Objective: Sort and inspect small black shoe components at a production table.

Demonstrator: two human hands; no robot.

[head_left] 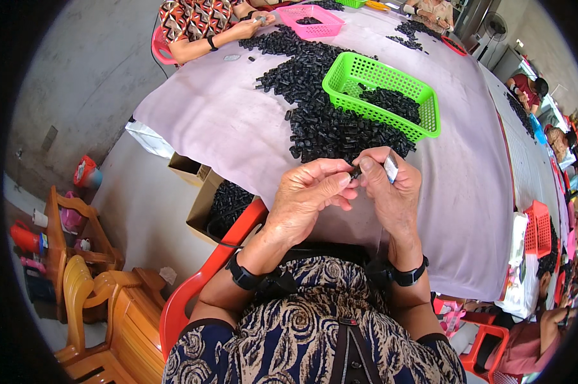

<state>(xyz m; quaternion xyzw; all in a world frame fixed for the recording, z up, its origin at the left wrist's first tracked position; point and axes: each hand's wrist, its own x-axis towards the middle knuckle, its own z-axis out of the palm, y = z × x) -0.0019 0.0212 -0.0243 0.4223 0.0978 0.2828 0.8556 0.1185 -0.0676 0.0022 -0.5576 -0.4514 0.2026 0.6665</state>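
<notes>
Your left hand (311, 192) and right hand (391, 185) meet mid-frame, pinching one small black part (355, 171) steady; the right also grips a silvery tool (391, 165).

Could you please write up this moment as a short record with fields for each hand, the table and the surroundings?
left hand: left hand pinches a small black part at its fingertips
right hand: right hand meets the same part and holds a small silvery tool
table: pale cloth with a heap of black parts and a green basket partly filled
far side: another person's hands by a pink basket
beside chair: cardboard box of black parts
</notes>
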